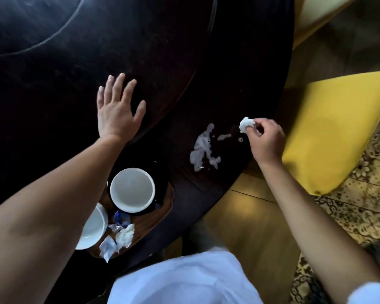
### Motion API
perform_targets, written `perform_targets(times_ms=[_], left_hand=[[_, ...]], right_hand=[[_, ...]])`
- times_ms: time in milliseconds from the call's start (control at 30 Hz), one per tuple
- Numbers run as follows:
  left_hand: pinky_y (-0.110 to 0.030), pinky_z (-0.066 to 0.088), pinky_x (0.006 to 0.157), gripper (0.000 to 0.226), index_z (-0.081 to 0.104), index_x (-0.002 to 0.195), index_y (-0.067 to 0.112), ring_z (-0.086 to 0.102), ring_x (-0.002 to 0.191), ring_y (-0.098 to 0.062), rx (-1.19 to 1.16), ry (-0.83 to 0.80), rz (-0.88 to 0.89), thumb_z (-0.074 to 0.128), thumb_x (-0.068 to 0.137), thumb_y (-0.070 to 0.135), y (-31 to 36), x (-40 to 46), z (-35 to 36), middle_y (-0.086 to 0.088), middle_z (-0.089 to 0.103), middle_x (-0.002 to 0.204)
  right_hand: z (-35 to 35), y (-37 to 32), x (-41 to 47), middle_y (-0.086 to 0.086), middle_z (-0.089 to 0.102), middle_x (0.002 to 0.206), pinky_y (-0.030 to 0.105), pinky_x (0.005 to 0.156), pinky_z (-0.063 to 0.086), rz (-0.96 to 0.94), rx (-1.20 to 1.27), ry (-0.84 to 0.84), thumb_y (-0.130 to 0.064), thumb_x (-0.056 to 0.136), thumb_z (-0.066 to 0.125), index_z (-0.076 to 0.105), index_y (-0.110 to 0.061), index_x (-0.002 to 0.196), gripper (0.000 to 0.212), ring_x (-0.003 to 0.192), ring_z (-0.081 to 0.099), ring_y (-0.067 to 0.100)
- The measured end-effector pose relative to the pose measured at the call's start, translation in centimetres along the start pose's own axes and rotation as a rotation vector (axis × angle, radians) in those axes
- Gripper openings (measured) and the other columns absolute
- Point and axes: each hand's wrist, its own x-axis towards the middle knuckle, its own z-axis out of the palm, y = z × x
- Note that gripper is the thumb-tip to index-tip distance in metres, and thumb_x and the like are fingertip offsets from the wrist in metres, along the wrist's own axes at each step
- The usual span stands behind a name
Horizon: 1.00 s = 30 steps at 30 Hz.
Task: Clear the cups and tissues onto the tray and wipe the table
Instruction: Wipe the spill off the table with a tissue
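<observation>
My right hand pinches a tissue wad near the worktop's right edge beside a spill, left hand flat and spread, cups on the tray at the near edge.

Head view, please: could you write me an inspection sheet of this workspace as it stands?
Surface: dark table, white spill near its edge.
Job's things: wooden tray bears two white cups and crumpled tissues; tissue wad off the tray, in hand.
Clutter: blue wrapper on the tray.
Hands: left hand flat, fingers spread on the table; right hand pinches the wad beside the spill.
Cables: nothing seen.
Surroundings: yellow cushion, patterned floor.
</observation>
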Motion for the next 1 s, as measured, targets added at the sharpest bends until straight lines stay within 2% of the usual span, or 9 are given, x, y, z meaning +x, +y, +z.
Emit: perform_targets(times_ms=[133, 267, 400, 567, 633, 733, 867, 933, 1000], left_hand=[[-0.047, 0.005, 0.127, 0.063, 0.036, 0.156, 0.023, 0.009, 0.158, -0.026, 0.002, 0.045, 0.005, 0.041, 0.101, 0.052, -0.1, 0.1, 0.6, -0.003, 0.021, 0.169], [-0.046, 0.004, 0.127, 0.062, 0.036, 0.156, 0.024, 0.009, 0.158, -0.026, -0.008, 0.065, 0.002, 0.041, 0.101, 0.052, -0.5, 0.1, 1.0, -0.002, 0.020, 0.169], [-0.045, 0.003, 0.127, 0.062, 0.037, 0.155, 0.024, 0.010, 0.158, -0.025, -0.023, 0.082, 0.015, 0.044, 0.100, 0.051, -0.8, 0.2, 1.0, -0.001, 0.020, 0.169], [-0.046, 0.003, 0.127, 0.063, 0.037, 0.155, 0.024, 0.009, 0.158, -0.025, -0.013, 0.077, 0.005, 0.044, 0.099, 0.051, -1.1, 0.0, 1.0, -0.001, 0.020, 0.169], [-0.045, 0.002, 0.127, 0.063, 0.036, 0.155, 0.024, 0.009, 0.158, -0.025, -0.008, 0.073, 0.009, 0.042, 0.099, 0.052, -0.9, 0.1, 1.0, -0.001, 0.020, 0.169], [-0.045, 0.002, 0.127, 0.064, 0.036, 0.155, 0.024, 0.009, 0.158, -0.025, -0.021, 0.069, 0.002, 0.041, 0.098, 0.053, -0.8, 0.1, 0.9, -0.001, 0.020, 0.169], [-0.045, 0.001, 0.127, 0.065, 0.036, 0.155, 0.024, 0.008, 0.157, -0.025, -0.022, 0.070, -0.001, 0.040, 0.097, 0.054, -0.7, 0.2, 1.0, -0.001, 0.019, 0.169], [-0.044, 0.001, 0.127, 0.065, 0.036, 0.155, 0.024, 0.008, 0.157, -0.025, -0.020, 0.068, -0.004, 0.040, 0.097, 0.054, -0.6, 0.3, 1.0, -0.001, 0.019, 0.169], [-0.045, 0.001, 0.127, 0.064, 0.036, 0.155, 0.025, 0.007, 0.158, -0.025, -0.012, 0.066, -0.006, 0.040, 0.098, 0.054, -0.7, 0.3, 1.0, -0.001, 0.018, 0.169]], right_hand=[[0.9, 0.4, 1.3, 0.010, 0.067, 0.102, 0.022, 0.070, 0.037, -0.014, 0.010, 0.066, -0.021, 0.086, 0.068, 0.072, -0.009, 0.096, 0.016, 0.087, 0.065, 0.027], [2.0, 0.4, 0.9, 0.005, 0.070, 0.109, 0.024, 0.074, 0.042, -0.079, 0.011, 0.086, -0.012, 0.085, 0.061, 0.067, -0.018, 0.123, 0.039, 0.091, 0.063, 0.018], [2.2, -0.3, -0.2, 0.009, 0.068, 0.095, 0.029, 0.065, 0.038, -0.122, -0.158, 0.064, -0.015, 0.086, 0.057, 0.073, -0.014, 0.103, 0.023, 0.083, 0.064, 0.032], [1.5, -0.3, -3.1, 0.008, 0.065, 0.116, 0.026, 0.082, 0.047, -0.081, -0.101, -0.086, -0.009, 0.093, 0.060, 0.071, -0.013, 0.123, 0.033, 0.100, 0.064, 0.023], [1.2, -0.1, -4.1, 0.007, 0.064, 0.120, 0.020, 0.088, 0.046, -0.107, -0.087, -0.122, -0.003, 0.091, 0.064, 0.072, -0.013, 0.122, 0.034, 0.104, 0.064, 0.020], [1.4, 0.0, -4.4, 0.004, 0.066, 0.113, 0.015, 0.083, 0.043, -0.110, -0.079, -0.118, -0.001, 0.086, 0.071, 0.071, -0.014, 0.111, 0.028, 0.096, 0.066, 0.021], [1.0, -0.5, -3.5, 0.000, 0.066, 0.107, 0.034, 0.074, 0.055, -0.076, -0.126, -0.198, -0.008, 0.085, 0.073, 0.067, -0.019, 0.109, 0.026, 0.081, 0.064, 0.019], [0.4, -0.8, -2.6, -0.004, 0.066, 0.097, 0.026, 0.068, 0.050, -0.072, -0.102, -0.243, -0.007, 0.083, 0.072, 0.070, -0.022, 0.100, 0.022, 0.070, 0.057, 0.010], [-0.3, -2.0, -1.2, -0.004, 0.067, 0.091, 0.014, 0.065, 0.042, -0.097, -0.024, -0.204, -0.007, 0.080, 0.071, 0.073, -0.021, 0.096, 0.022, 0.066, 0.055, 0.007]])
